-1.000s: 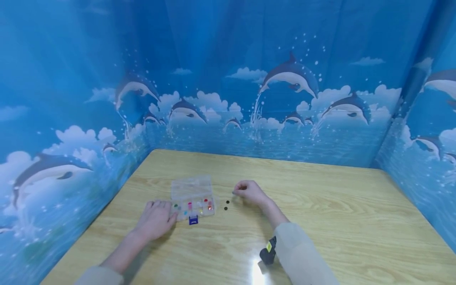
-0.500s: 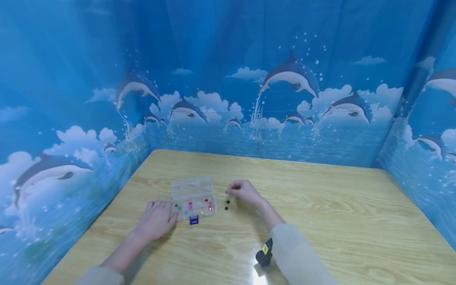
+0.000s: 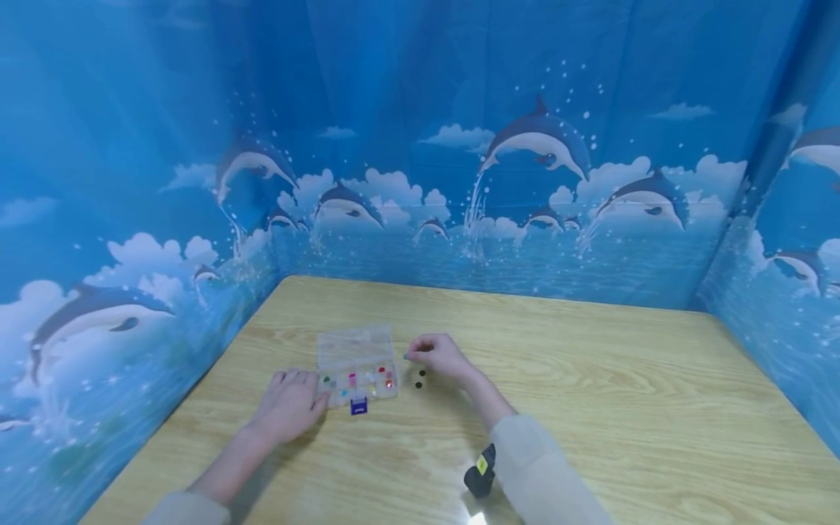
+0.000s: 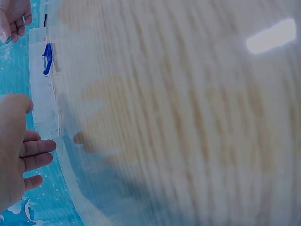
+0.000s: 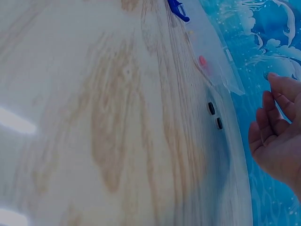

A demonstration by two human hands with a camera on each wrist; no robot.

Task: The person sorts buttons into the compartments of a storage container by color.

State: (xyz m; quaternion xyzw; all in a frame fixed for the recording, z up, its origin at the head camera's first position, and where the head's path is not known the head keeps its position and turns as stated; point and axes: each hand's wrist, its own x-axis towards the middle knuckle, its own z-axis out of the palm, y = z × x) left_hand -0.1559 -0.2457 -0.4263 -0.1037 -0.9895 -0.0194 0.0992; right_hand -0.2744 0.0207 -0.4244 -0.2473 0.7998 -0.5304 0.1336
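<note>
A clear plastic compartment box lies with its see-through lid folded back, several small coloured pieces inside. My left hand rests against the box's left end, thumb near the front corner and fingers extended. My right hand is raised just right of the box, pinching a small dark greenish round piece between thumb and forefinger; its exact kind cannot be told. Two small black discs lie on the table between the box and my right hand.
The box's blue latch sticks out at the front. A black device with a yellow label sits at my right wrist. The wood-grain table is bordered by a blue dolphin-print curtain at the back and sides.
My right hand has moved left toward the box with the small round piece pinched in its fingertips. The left hand and the box have stayed in place.
</note>
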